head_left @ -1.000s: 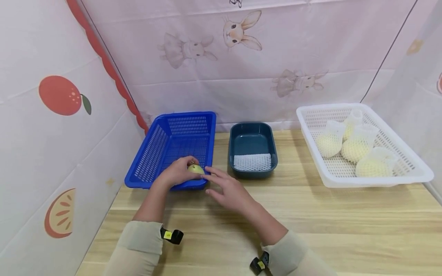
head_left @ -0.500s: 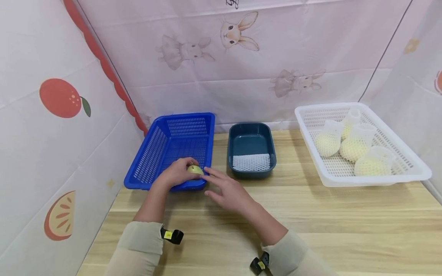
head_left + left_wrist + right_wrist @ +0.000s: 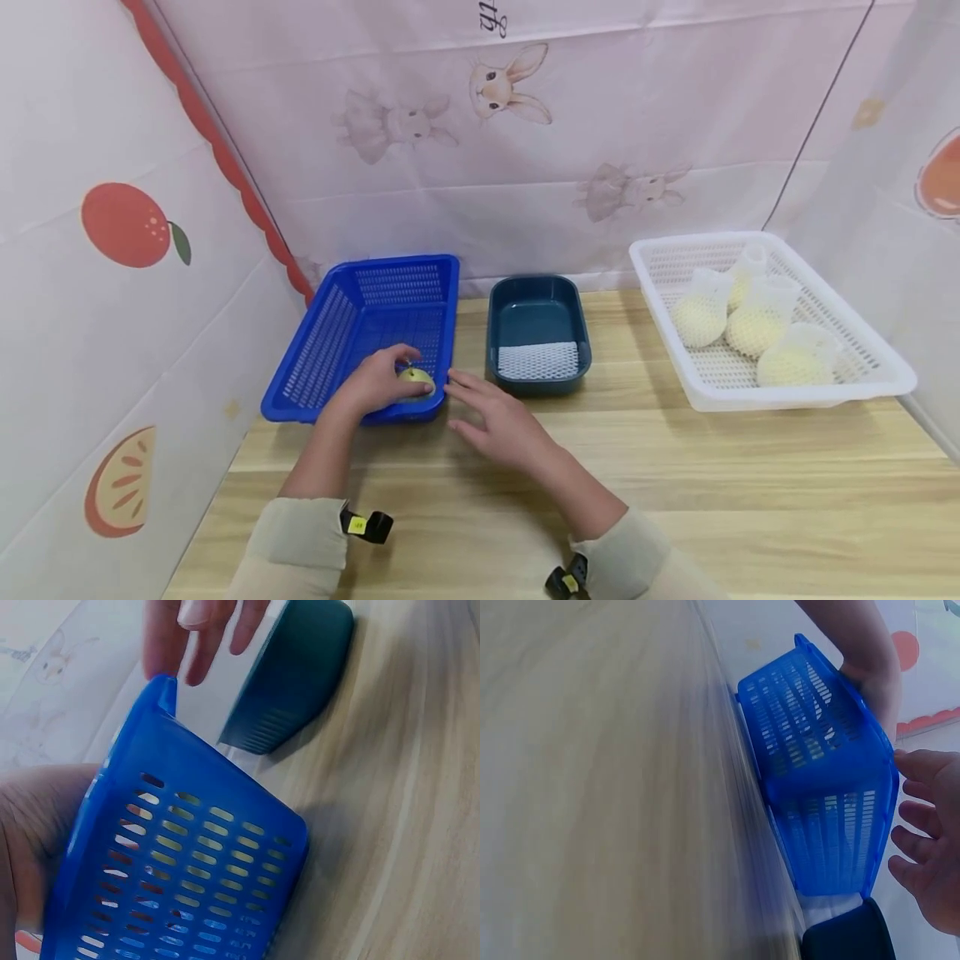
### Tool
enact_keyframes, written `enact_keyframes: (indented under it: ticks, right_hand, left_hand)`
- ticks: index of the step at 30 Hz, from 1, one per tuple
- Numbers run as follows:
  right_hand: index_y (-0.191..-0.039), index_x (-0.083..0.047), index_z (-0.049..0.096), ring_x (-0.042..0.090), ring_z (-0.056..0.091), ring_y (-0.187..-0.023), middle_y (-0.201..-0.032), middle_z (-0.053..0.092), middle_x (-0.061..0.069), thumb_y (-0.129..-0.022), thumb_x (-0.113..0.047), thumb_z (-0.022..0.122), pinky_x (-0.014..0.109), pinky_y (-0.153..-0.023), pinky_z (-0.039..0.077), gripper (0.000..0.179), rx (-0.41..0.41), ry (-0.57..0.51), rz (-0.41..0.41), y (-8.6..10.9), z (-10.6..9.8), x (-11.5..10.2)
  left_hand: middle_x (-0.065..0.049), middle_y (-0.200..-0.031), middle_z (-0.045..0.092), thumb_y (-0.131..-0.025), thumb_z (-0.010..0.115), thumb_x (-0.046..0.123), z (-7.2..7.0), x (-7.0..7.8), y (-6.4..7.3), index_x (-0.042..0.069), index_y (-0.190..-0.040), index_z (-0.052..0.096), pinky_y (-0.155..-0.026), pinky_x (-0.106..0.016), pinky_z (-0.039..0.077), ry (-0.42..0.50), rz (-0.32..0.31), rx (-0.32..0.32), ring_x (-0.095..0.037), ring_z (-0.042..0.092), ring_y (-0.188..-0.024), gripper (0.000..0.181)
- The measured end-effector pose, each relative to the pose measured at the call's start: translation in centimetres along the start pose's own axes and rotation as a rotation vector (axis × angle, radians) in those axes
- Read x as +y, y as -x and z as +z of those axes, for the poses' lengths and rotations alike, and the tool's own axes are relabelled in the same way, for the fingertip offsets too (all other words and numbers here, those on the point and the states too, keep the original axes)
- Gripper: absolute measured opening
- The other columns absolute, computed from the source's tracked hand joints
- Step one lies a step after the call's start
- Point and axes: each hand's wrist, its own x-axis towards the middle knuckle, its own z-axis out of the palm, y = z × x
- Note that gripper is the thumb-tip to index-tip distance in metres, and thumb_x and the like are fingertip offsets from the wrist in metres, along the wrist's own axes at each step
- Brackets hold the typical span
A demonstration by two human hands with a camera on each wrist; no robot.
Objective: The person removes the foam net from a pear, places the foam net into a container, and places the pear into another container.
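Note:
My left hand point(image 3: 371, 379) reaches over the near right corner of the blue plastic basket point(image 3: 296, 392). Its thumb and fingers curl about a round yellow-green pear point(image 3: 415, 381) with a short stem, low inside that corner. In the left wrist view the basket's slotted wall point(image 3: 217, 847) hides most of that hand's fingers. My right hand point(image 3: 498, 421) is just outside the same corner, fingers extended and apart, holding nothing. The right wrist view shows its fingertips by the rim of the basket point(image 3: 817, 780).
A dark green tray point(image 3: 536, 312) with a folded white foam net point(image 3: 538, 362) stands to the basket's right. Farther right is a white basket point(image 3: 697, 396) holding several yellow fruits in foam nets point(image 3: 753, 329). Printed cloth walls point(image 3: 420, 208) enclose the wooden table point(image 3: 675, 475).
The head view has shifted slightly. The left hand's fingers have spread a little, so more of the pear shows. My right fingertips have drawn slightly away from the left hand.

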Motion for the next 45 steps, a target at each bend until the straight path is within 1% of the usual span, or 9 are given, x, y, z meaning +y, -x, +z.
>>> enact_keyframes:
  ticks: [7,10,15,19,26,30,39,42,45]
  right_hand:
    - [-0.141,-0.016,0.055,0.021,0.038,-0.143,-0.154,0.043,0.0,-0.095,-0.032,0.065,0.042,-0.115,0.035,0.05,0.054,0.025,0.028,0.8,-1.5,1.2]
    - [-0.14,-0.013,0.056,0.023,0.039,-0.143,-0.154,0.044,0.001,-0.095,-0.029,0.067,0.044,-0.114,0.035,0.049,0.088,0.027,0.039,1.3,-2.4,2.2]
    - [-0.137,-0.009,0.057,0.028,0.044,-0.139,-0.151,0.047,0.007,-0.094,-0.028,0.067,0.049,-0.112,0.038,0.048,0.157,0.042,0.021,2.4,-4.5,4.1]
    - [-0.136,-0.009,0.059,0.03,0.046,-0.137,-0.149,0.049,0.008,-0.094,-0.029,0.067,0.049,-0.107,0.043,0.047,0.223,0.054,0.066,3.9,-6.8,5.7]
    - [-0.133,-0.004,0.06,0.032,0.047,-0.136,-0.146,0.052,0.012,-0.093,-0.022,0.069,0.05,-0.11,0.04,0.045,0.315,0.04,0.151,6.9,-9.7,7.5]
    - [-0.132,-0.005,0.061,0.035,0.046,-0.135,-0.145,0.052,0.015,-0.093,-0.02,0.069,0.054,-0.11,0.038,0.043,0.348,0.033,0.179,8.6,-11.0,8.1]
    - [-0.129,-0.005,0.063,0.037,0.053,-0.128,-0.14,0.056,0.015,-0.092,-0.02,0.07,0.054,-0.103,0.044,0.04,0.436,0.107,0.188,11.3,-13.1,9.5]
    - [-0.124,-0.003,0.065,0.034,0.061,-0.116,-0.133,0.061,0.015,-0.09,-0.013,0.072,0.042,-0.094,0.053,0.036,0.52,0.177,0.14,11.9,-14.8,9.9]
    - [-0.12,-0.002,0.067,0.034,0.063,-0.109,-0.126,0.064,0.016,-0.088,-0.009,0.072,0.029,-0.091,0.053,0.033,0.618,0.248,0.138,12.8,-17.2,10.5]
  left_hand:
    - [-0.016,-0.144,0.051,-0.086,0.077,0.027,-0.8,1.7,1.6,0.015,-0.143,0.046,-0.105,-0.056,0.043,0.069,0.062,0.077,-0.036,0.047,-0.135,0.065]
    - [-0.011,-0.143,0.053,-0.088,0.073,0.021,-0.7,3.2,2.3,0.016,-0.141,0.049,-0.104,-0.052,0.045,0.067,0.122,0.152,-0.032,0.049,-0.133,0.059]
    - [-0.006,-0.13,0.063,-0.094,0.068,0.018,1.1,7.2,2.6,0.013,-0.131,0.061,-0.102,-0.044,0.048,0.001,0.355,0.332,-0.024,0.058,-0.123,0.038]
    - [-0.006,-0.125,0.067,-0.097,0.064,0.02,4.2,10.0,1.0,0.01,-0.125,0.065,-0.1,-0.041,0.05,-0.082,0.508,0.321,-0.022,0.061,-0.119,0.03]
    - [-0.007,-0.13,0.064,-0.103,0.052,0.033,10.2,11.3,-3.3,0.009,-0.13,0.062,-0.107,-0.04,0.045,-0.307,0.464,0.121,-0.022,0.058,-0.124,0.038]
    - [-0.005,-0.126,0.067,-0.104,0.046,0.037,12.3,11.6,-4.9,0.011,-0.128,0.063,-0.107,-0.039,0.044,-0.348,0.439,0.061,-0.02,0.06,-0.121,0.039]
    - [0.003,-0.109,0.073,-0.106,0.04,0.04,13.7,11.2,-6.0,0.019,-0.103,0.071,-0.09,-0.041,0.044,-0.402,0.408,0.062,-0.018,0.066,-0.107,0.037]
    - [0.003,-0.106,0.074,-0.106,0.04,0.041,13.8,11.4,-6.1,0.019,-0.1,0.07,-0.088,-0.04,0.044,-0.398,0.411,0.072,-0.017,0.067,-0.104,0.038]
    - [0.003,-0.104,0.074,-0.106,0.04,0.041,13.9,11.6,-6.3,0.019,-0.098,0.07,-0.086,-0.039,0.044,-0.408,0.419,0.081,-0.018,0.067,-0.103,0.038]
